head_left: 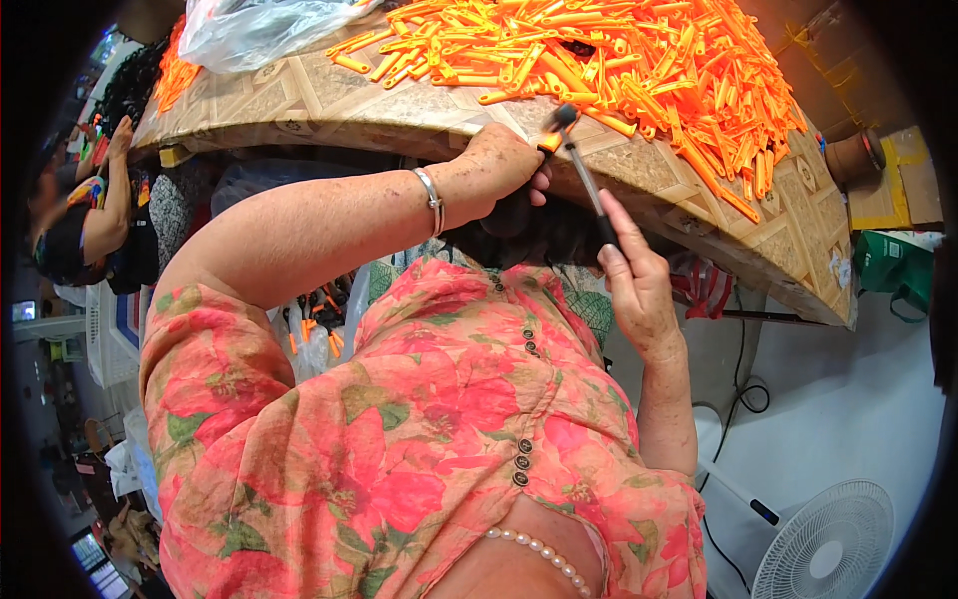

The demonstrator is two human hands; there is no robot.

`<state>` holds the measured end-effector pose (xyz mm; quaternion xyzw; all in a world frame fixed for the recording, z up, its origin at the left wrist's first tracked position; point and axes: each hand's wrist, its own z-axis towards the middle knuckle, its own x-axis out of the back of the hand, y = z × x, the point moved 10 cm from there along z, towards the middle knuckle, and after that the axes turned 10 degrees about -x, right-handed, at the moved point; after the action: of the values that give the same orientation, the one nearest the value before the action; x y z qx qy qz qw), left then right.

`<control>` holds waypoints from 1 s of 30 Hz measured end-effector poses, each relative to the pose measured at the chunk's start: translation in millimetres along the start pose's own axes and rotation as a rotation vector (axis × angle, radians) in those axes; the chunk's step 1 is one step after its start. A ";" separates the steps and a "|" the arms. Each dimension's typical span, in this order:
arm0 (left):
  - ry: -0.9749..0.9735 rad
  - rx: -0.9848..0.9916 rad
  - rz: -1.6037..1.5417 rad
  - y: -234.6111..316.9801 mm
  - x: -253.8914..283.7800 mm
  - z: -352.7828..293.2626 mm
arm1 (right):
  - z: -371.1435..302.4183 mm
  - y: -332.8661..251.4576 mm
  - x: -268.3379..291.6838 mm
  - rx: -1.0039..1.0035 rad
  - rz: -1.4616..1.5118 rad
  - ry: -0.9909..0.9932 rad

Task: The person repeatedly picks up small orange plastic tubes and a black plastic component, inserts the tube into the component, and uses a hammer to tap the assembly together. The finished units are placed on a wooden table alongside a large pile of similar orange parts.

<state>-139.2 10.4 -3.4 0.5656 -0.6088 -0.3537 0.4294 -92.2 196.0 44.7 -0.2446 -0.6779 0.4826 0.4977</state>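
My left hand, with a metal bangle on the wrist, rests at the near edge of the patterned table and pinches a small orange plastic piece. My right hand grips the dark handle of a small hammer. The hammer's head is just above the orange piece by my left fingers. A big heap of orange plastic pieces covers the table beyond both hands.
A clear plastic bag lies at the table's far left. Another person sits at the left by more orange pieces. A white fan stands on the floor at lower right, with a green bag and cardboard boxes nearby.
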 end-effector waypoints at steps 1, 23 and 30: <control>0.004 0.009 0.008 0.5 -0.2 -0.5 | 0.9 0.1 -2.4 -0.001 -0.017 -0.010; 0.015 -0.041 0.086 -0.8 0.0 7.1 | -9.1 4.7 -4.8 0.013 -0.010 0.021; -0.054 -0.042 0.034 2.0 -2.6 1.6 | -17.6 10.9 70.6 -0.017 0.332 0.502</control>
<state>-141.4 13.1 -2.5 0.5363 -0.6220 -0.3742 0.4307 -105.0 265.1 66.6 -0.4679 -0.4883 0.4761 0.5621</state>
